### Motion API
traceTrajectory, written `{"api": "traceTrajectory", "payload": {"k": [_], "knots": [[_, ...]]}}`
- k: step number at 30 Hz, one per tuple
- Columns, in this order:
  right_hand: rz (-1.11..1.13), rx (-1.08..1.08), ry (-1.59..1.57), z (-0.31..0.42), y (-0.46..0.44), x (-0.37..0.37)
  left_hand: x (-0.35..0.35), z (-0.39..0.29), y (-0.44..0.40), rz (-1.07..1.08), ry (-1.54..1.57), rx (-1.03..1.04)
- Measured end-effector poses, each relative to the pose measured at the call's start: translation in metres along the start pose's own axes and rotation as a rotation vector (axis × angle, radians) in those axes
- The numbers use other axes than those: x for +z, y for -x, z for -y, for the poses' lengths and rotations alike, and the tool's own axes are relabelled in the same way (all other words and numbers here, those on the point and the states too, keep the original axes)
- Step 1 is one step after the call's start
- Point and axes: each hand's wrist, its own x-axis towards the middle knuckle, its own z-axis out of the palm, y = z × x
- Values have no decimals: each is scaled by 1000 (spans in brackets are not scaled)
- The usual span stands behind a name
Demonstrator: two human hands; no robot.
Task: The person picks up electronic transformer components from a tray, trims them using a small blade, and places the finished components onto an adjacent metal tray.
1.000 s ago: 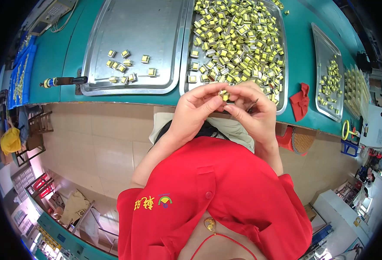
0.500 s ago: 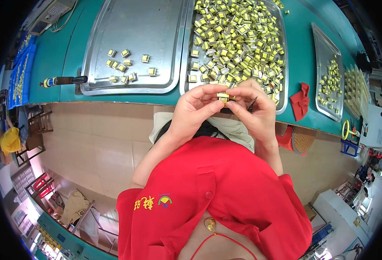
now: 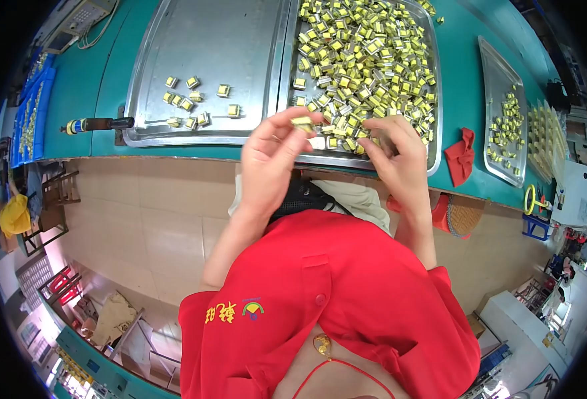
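Between the thumb and index finger of my left hand [image 3: 273,149] is a small yellow and silver component [image 3: 302,122], just over the front left part of the full tray. My right hand [image 3: 398,151] is at the front edge of the full metal tray [image 3: 438,143], its thumb and index finger bent toward each other with a small gap. Whether anything tiny is between them is hard to see. A big pile of yellow components [image 3: 366,60] fills that tray. Several similar components [image 3: 186,104] lie in the left metal tray [image 3: 203,46].
A dark-handled tool [image 3: 97,125] lies left of the left tray. To the right are a red cloth [image 3: 460,157], a smaller tray of components [image 3: 507,126] and a yellow ring [image 3: 530,198]. Blue bins [image 3: 30,120] stand far left.
My hands have moved apart. My left hand has gone up and left with the component, while my right hand has let go of it and moved slightly right.
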Motion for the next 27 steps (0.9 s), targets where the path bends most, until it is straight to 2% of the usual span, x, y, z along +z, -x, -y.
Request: {"api": "traceTrajectory", "payload": {"k": [4, 8, 9, 12, 15, 19, 22, 27], "knots": [[81, -25, 149, 1, -5, 7, -15, -13, -4, -73, 248, -62], [143, -51, 323, 7, -9, 20, -21, -5, -2, -82, 301, -131], [141, -48, 306, 7, -9, 20, -21, -4, -1, -51, 216, -129], [77, -45, 62, 7, -12, 16, -14, 0, 3, 49, -103, -64], [190, 145, -330, 13, -9, 0, 0, 0, 3, 183, -466, 104], [250, 158, -573, 6, -2, 2, 4, 4, 4, 236, -519, 130], [167, 288, -789, 14, 5, 5, 5, 7, 5, 197, -489, 161], [200, 259, -783, 9, 9, 2, 6, 7, 8, 176, -466, 130]]}}
